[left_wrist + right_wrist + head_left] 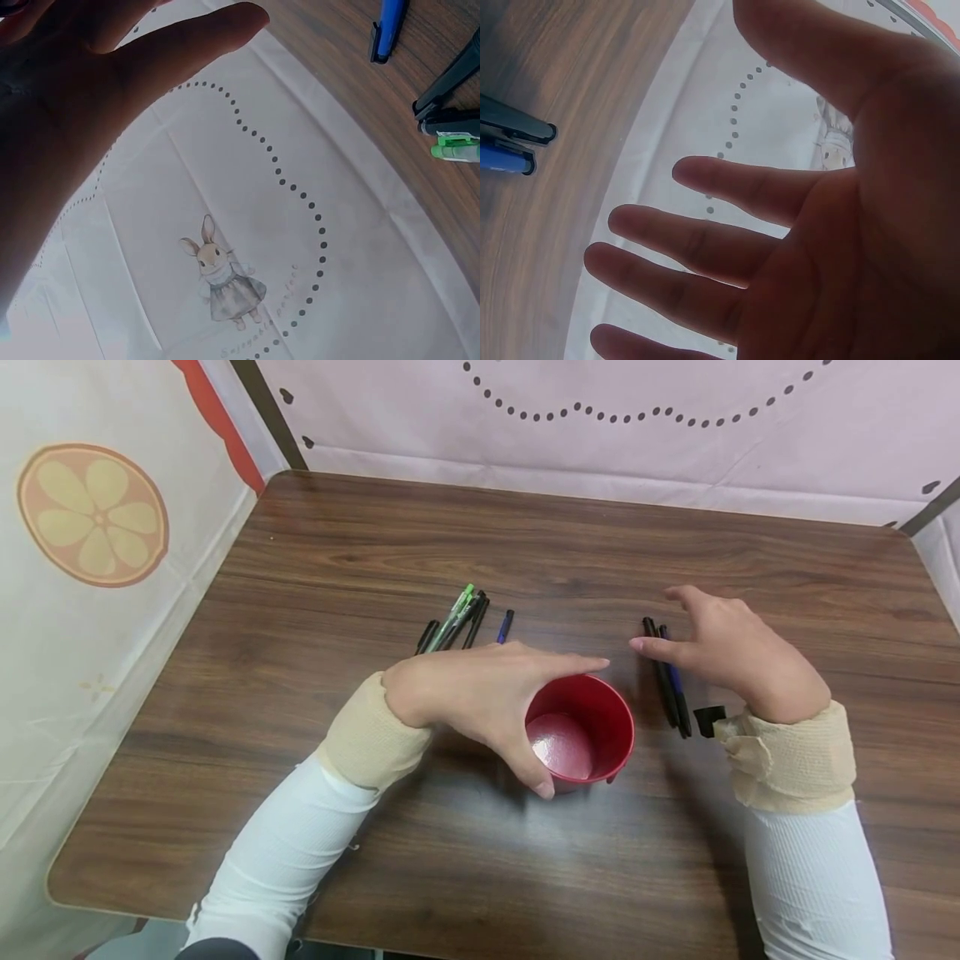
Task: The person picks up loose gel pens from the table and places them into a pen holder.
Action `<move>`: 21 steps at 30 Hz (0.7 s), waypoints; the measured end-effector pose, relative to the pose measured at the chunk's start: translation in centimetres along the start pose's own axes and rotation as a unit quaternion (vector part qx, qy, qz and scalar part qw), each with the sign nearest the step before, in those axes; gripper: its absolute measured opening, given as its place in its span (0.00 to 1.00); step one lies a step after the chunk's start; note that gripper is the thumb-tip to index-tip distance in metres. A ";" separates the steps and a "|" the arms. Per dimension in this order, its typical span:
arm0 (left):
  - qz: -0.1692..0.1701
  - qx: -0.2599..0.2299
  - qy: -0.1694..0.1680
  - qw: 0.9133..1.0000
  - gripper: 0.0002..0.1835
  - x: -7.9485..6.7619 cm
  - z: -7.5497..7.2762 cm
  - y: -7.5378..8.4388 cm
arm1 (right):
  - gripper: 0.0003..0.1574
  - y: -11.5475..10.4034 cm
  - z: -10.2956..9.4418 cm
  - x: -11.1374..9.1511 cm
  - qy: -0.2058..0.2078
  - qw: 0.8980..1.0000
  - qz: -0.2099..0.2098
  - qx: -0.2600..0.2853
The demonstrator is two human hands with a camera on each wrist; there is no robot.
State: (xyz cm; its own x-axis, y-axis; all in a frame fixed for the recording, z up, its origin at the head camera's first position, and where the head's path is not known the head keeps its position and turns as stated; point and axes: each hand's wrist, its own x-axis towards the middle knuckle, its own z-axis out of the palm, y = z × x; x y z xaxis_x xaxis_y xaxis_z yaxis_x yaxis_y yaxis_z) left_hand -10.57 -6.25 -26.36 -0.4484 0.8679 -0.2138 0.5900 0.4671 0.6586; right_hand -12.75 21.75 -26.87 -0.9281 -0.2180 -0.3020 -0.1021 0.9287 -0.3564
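Note:
A red cup (618, 727) stands on the brown table, its open top facing up and nothing inside. My left hand (487, 693) holds it from the left, thumb along the near side and index finger reaching past the far rim; the other fingers are hidden in the head view. Over on the right, my right hand (738, 647) hovers palm down with fingers spread and nothing in them. Just left of it lie dark pens (662, 681), one with a blue barrel. The right wrist view shows the straight fingers (705, 244) and pen ends (510, 157).
Behind my left hand lie several pens (457, 618), one with a bright green end, and a blue pen (506, 625) slightly apart. A small black piece (708, 720) is by my right wrist. White printed cloth (600, 460) hangs along the table's back and left edges.

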 end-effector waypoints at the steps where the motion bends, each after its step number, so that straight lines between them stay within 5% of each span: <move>1: 0.002 -0.004 -0.001 1.000 0.61 0.0 0.0 0.0 | 0.61 0.0 0.0 0.0 -0.001 1.000 -0.001 -0.001; 21: 0.088 -0.124 -0.014 0.988 0.46 0.7 0.6 -0.9 | 0.53 -0.1 0.8 0.4 -0.004 1.000 -0.001 0.013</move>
State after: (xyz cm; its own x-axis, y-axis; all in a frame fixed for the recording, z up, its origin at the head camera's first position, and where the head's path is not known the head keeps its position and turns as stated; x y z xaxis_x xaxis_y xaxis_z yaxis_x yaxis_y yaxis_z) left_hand -11.05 -6.02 -27.52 -0.3336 0.9376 -0.0982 0.4725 0.2564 0.8432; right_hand -12.82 21.31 -27.68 -0.9249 -0.2229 -0.3080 -0.0951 0.9200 -0.3801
